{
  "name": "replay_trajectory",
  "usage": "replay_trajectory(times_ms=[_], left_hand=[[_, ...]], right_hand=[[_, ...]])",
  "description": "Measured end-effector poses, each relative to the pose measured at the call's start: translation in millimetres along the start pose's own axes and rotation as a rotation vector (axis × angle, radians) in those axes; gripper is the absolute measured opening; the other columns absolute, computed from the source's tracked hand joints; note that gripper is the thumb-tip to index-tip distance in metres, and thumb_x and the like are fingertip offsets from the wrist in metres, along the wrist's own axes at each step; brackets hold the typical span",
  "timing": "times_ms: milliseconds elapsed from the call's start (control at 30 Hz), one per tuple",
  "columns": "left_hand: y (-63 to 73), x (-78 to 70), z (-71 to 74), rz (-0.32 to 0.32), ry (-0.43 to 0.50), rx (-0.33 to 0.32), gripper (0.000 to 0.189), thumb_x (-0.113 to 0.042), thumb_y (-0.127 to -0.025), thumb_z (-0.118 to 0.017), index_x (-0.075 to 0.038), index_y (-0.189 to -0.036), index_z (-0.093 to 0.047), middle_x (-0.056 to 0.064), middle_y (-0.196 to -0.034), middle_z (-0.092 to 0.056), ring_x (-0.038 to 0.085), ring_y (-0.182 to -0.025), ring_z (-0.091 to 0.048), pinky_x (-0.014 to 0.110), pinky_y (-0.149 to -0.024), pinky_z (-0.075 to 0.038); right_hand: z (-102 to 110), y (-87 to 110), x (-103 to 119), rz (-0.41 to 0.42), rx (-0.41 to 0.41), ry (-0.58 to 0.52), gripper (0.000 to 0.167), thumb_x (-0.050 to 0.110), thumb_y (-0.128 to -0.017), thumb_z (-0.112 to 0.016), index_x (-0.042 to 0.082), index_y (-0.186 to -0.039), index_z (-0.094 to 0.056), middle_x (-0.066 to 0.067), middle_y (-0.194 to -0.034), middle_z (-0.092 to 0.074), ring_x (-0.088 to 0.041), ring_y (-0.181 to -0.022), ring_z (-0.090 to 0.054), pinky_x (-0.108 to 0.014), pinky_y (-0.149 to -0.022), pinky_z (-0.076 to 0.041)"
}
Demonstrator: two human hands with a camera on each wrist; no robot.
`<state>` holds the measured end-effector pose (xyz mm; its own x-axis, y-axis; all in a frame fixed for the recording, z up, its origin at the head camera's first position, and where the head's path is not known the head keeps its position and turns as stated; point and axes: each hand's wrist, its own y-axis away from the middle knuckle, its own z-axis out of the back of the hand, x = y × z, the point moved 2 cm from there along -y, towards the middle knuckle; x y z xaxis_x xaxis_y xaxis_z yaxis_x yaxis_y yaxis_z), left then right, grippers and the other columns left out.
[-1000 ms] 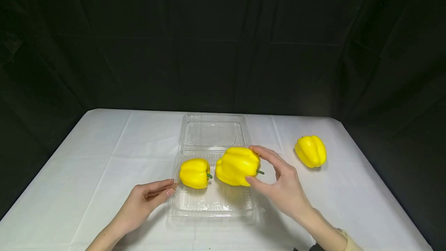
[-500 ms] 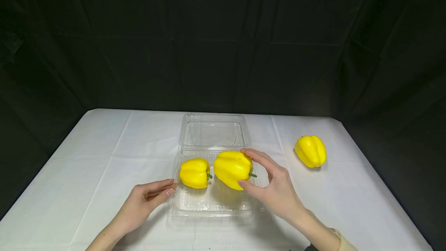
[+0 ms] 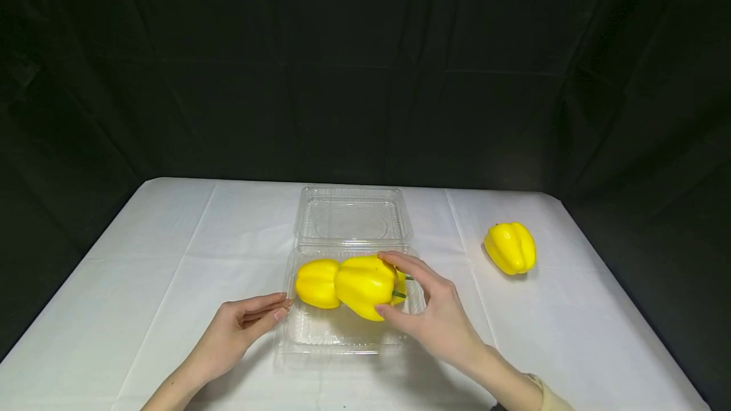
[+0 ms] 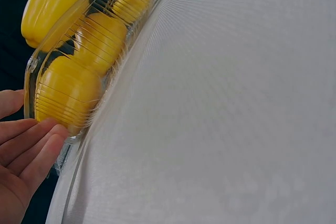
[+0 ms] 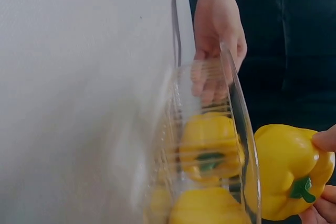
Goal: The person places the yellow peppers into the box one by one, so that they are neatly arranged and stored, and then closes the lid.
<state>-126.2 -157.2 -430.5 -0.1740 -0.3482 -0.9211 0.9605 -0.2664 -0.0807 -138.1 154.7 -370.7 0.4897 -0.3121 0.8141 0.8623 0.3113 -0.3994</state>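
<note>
My right hand (image 3: 436, 313) grips a yellow bell pepper (image 3: 363, 285) by its stem end, thumb on the near side and fingers on the far side. It is raised above the rim of a clear plastic clamshell container (image 3: 325, 335). Inside the container lies another yellow pepper (image 3: 316, 284) at the left. A further pepper (image 3: 402, 285) shows behind the held one, mostly hidden in the head view. My left hand (image 3: 242, 328) is at the container's left side. In the left wrist view its fingers (image 4: 31, 145), nearly straight, touch the ribbed wall.
The container's lid (image 3: 351, 214) lies folded back behind its base. One loose yellow pepper (image 3: 510, 248) rests on the white-covered table (image 3: 160, 297) at the right. Black cloth (image 3: 354, 68) hangs behind and at the sides.
My right hand has carried its pepper left and slightly toward me, overlapping the left pepper in view. A pepper behind it has come into sight at the right. The left hand stays put.
</note>
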Motion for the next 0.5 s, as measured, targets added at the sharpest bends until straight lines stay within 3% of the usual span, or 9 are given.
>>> replay_trajectory(times_ms=[133, 333, 500], left_hand=[[-0.4, 0.5, -0.2, 0.019, 0.004, -0.007, 0.044, -0.029, -0.097, -0.067, -0.001, -0.13, -0.064, 0.004, -0.121, -0.072, 0.009, -0.108, -0.069, 0.019, -0.091, -0.056], [-0.3, 0.7, 0.1, 0.0, -0.005, 0.004, 0.044, -0.029, -0.098, -0.065, 0.001, -0.131, -0.063, 0.007, -0.122, -0.072, 0.01, -0.108, -0.069, 0.02, -0.091, -0.056], [0.0, 1.2, 0.8, 0.003, 0.0, 0.008, 0.044, -0.03, -0.099, -0.065, 0.0, -0.132, -0.063, 0.006, -0.122, -0.072, 0.009, -0.108, -0.069, 0.018, -0.091, -0.056]], right_hand=[[-6.1, 0.9, -0.7, 0.025, 0.022, -0.012, 0.063, 0.014, -0.081, -0.085, 0.017, -0.138, -0.059, 0.002, -0.138, -0.06, -0.017, -0.129, -0.054, -0.021, -0.114, -0.038], [-14.6, 1.6, -1.5, 0.047, 0.042, -0.015, 0.064, 0.008, -0.079, -0.085, 0.015, -0.137, -0.059, 0.0, -0.136, -0.061, -0.017, -0.127, -0.055, -0.023, -0.111, -0.042], [-21.6, 1.5, -0.8, 0.043, 0.073, 0.004, 0.066, 0.011, -0.079, -0.086, 0.021, -0.138, -0.059, 0.007, -0.136, -0.062, -0.016, -0.127, -0.056, -0.031, -0.109, -0.046]])
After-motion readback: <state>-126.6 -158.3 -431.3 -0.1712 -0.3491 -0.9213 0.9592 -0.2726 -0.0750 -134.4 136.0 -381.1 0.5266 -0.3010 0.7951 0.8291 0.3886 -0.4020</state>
